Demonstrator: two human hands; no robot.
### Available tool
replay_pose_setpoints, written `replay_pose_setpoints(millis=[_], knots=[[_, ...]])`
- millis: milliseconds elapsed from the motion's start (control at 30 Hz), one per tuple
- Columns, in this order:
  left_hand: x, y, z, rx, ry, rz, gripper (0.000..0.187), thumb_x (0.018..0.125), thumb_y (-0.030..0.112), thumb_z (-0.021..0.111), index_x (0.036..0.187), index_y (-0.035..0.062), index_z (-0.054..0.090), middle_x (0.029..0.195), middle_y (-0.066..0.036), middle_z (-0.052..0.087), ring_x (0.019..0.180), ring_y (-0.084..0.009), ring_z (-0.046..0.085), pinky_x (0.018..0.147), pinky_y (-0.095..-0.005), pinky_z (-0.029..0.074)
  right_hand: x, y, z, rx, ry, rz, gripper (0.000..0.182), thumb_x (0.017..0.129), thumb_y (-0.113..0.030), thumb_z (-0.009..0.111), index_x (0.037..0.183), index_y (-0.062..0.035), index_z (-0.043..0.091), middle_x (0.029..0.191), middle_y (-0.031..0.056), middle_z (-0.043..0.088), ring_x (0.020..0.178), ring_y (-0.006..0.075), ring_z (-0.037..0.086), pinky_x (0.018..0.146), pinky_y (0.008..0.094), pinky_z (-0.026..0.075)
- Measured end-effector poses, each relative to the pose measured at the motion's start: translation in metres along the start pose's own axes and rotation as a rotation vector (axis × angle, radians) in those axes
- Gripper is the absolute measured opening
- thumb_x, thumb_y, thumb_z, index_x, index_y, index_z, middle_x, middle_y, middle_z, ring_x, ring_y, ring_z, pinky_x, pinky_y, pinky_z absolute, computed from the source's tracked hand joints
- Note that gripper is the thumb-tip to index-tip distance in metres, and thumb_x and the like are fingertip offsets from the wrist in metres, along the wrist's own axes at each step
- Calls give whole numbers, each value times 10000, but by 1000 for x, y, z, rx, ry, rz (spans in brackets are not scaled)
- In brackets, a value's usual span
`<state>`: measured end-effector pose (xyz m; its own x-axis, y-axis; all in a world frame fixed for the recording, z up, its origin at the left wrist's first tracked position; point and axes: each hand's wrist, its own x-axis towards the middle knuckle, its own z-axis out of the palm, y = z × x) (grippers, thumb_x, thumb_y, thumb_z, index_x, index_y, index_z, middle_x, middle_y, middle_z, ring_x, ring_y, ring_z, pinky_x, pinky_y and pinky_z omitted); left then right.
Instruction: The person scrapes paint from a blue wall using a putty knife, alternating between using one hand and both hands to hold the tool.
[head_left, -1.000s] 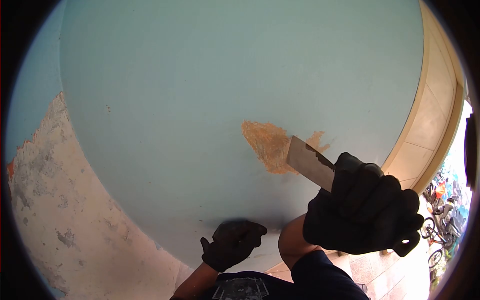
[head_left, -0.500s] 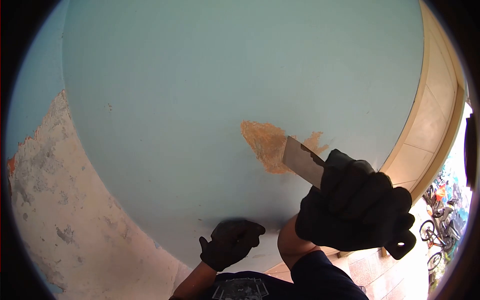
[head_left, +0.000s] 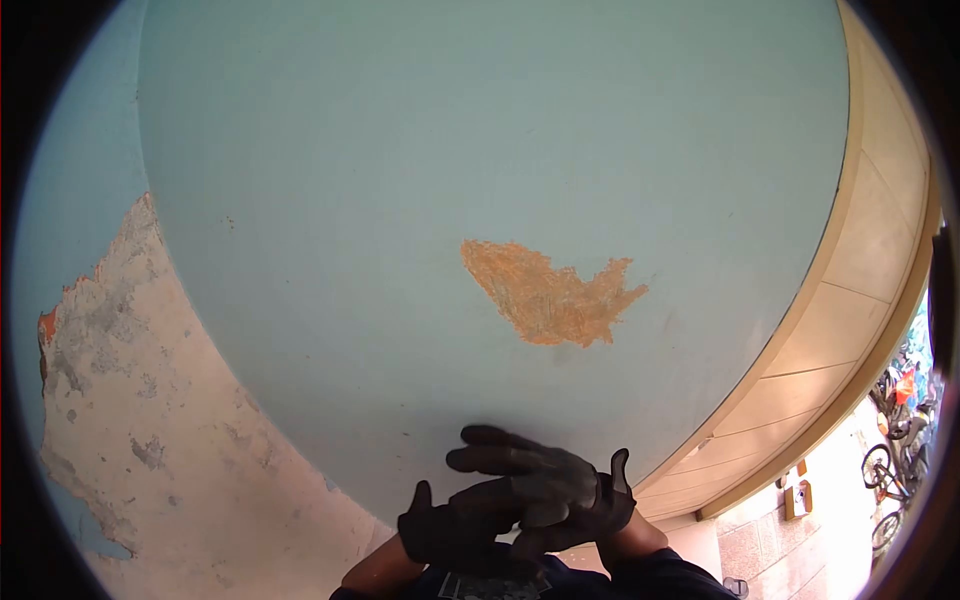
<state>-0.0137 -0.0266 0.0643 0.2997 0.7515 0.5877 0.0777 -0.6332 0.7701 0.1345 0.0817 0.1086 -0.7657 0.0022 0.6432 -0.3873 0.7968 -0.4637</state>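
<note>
Hands together at the bottom edge of the wall view: black-gloved right hand (head_left: 545, 480) laid across black-gloved left hand (head_left: 445, 532), fingers overlapping, both well below the work area and off the wall. Whether either glove is clamped on anything cannot be told; no tool shows, and the palms face away from the camera. Work piece, a ragged orange-brown scraped patch (head_left: 550, 295), sits near the middle of the pale blue-green painted wall (head_left: 420, 150), untouched at this instant. Judgement: a pause in the paint removal, possibly a glove being adjusted or the grip reset. The next move calls for the hands to part and one to rise to the patch's edge, where the paint still holds. Left edge of the wall shows a large stripped area of grey-white bare plaster (head_left: 130, 400); a cream tiled band (head_left: 860, 270) runs along the right edge. Lens curvature bends all lines; forearms are cut off at the frame bottom; bicycles (head_left: 885, 480) at far right are small and indistinct.
</note>
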Motion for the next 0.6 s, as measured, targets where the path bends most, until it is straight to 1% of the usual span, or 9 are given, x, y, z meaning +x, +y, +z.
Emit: replay_pose_setpoints(millis=[100, 133, 233, 267, 300, 333, 400, 467, 600], knots=[[-5, -23, 8, -766, 38, -284, 478, 905, 159, 699, 1360, 111, 562, 1190, -87, 662, 1129, -218, 644, 942, -372, 528, -26, -9, -3, 277, 204, 132, 638, 909, -546, 586, 1181, 27, 655, 1288, 254, 600, 1240, 471, 551, 1023, 546, 467], [1, -22, 2, -404, -110, -261, 445, 924, 142, 668, 1355, 103, 563, 1190, -85, 664, 1120, -213, 645, 923, -358, 533, -34, -9, -10, 346, 295, 134, 674, 924, -588, 551, 1173, 31, 652, 1258, 270, 611, 1222, 472, 564, 1017, 544, 466], [34, 16, -15, -90, -53, -244, 334, 934, 128, 595, 1251, 26, 621, 1042, -120, 679, 871, -215, 655, 742, -342, 523, -73, 5, -30, 196, 767, -32, 606, 981, -568, 494, 996, 21, 636, 1020, 273, 677, 963, 428, 680, 850, 489, 542], [38, 24, -15, 95, 135, -18, 305, 916, 112, 575, 1176, -25, 657, 970, -149, 659, 739, -220, 632, 644, -344, 505, -87, 6, -37, 162, 945, 58, 520, 1004, -508, 484, 913, -7, 588, 925, 238, 658, 844, 385, 666, 744, 456, 546], [41, 39, -8, -617, 418, -114, 396, 881, 105, 671, 1255, -11, 610, 916, -121, 712, 778, -188, 685, 716, -306, 541, -99, 10, -44, 249, 1087, 71, 454, 1018, -448, 475, 857, -28, 542, 836, 203, 621, 743, 348, 634, 652, 430, 533], [55, 46, -16, -510, 539, 69, 264, 932, 236, 600, 1091, 27, 567, 828, -80, 613, 681, -170, 568, 643, -311, 461, -111, 13, -50, 336, 1231, 71, 410, 1031, -387, 466, 800, -50, 496, 747, 169, 584, 643, 311, 602, 561, 404, 519], [82, 60, -32, -226, 819, 400, 478, 1034, 497, 458, 764, 104, 480, 652, 2, 417, 489, -135, 334, 497, -322, 302, -122, 22, -56, 520, 1313, 5, 339, 1034, -276, 448, 764, -72, 433, 639, 121, 500, 531, 268, 524, 453, 378, 470], [107, 97, -62, -182, 358, 650, 595, 998, 656, 381, 658, 168, 404, 523, 44, 290, 444, -117, 261, 484, -299, 243, -122, 20, -53, 380, 1325, 87, 330, 1031, -230, 435, 746, -64, 426, 595, 111, 469, 483, 257, 494, 414, 366, 450], [125, 128, -74, -118, 262, 790, 627, 987, 691, 359, 619, 185, 389, 519, 41, 314, 444, -108, 235, 476, -292, 228, -114, 19, -46, 345, 1407, 143, 368, 1022, -235, 444, 697, -65, 431, 568, 110, 468, 467, 260, 498, 417, 359, 446]])
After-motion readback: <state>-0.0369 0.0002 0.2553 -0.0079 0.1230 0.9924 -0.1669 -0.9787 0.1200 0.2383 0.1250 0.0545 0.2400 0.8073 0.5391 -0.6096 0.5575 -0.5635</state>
